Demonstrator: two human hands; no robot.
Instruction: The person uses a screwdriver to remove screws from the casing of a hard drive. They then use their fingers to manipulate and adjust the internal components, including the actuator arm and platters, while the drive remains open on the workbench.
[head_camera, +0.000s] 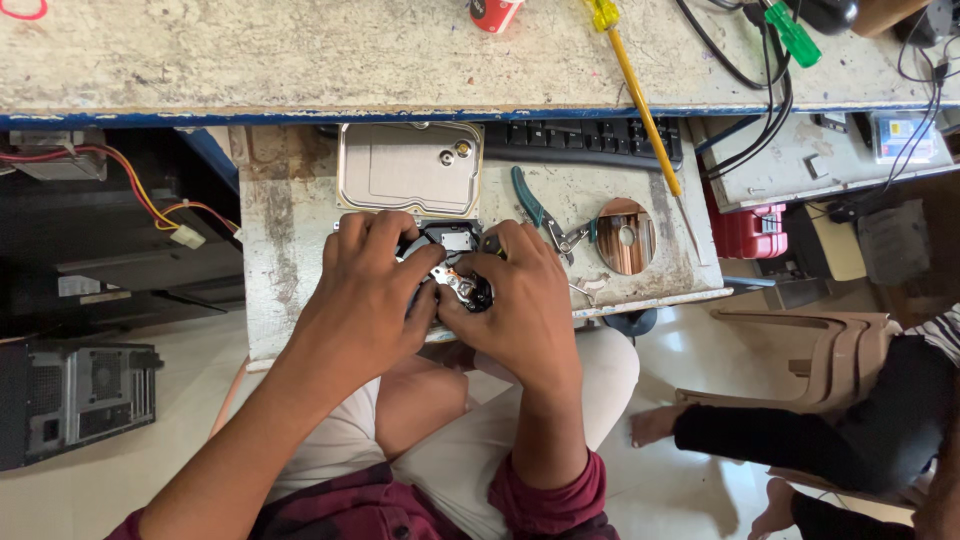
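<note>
— Holding what, exactly, at that moment?

— An opened hard drive (455, 265), flat on the pull-out shelf (290, 250) under the desk. I had both hands on it. My left hand (375, 285) was clamped over its left side, fingers curled across the top edge. My right hand (520, 295) gripped the right side, with the thumb pressed in toward the shiny metal parts at the middle.

— Where was everything else, going from the drive?

— Its silver cover (410, 168) lay just beyond the drive, touching or nearly so. The teal-handled pliers (545, 215) sat just to the drive's right, and a bare disc platter (625, 237) lay further right of those. A black keyboard (585, 140) was beyond the drive, to the right of the cover. A long yellow screwdriver (645, 110) slanted from the desk down past the platter.

— What worried you?

— Mostly my own thumbs. I judged that pushing too hard could bend the small parts inside, or make one spring loose and roll off the shelf's near edge onto my lap. The drive sat near that edge too, so a slip of either hand could have tipped it off.

— And the platter?

— Lying bare there, I reckoned a careless elbow or the pliers could scratch it.
</note>
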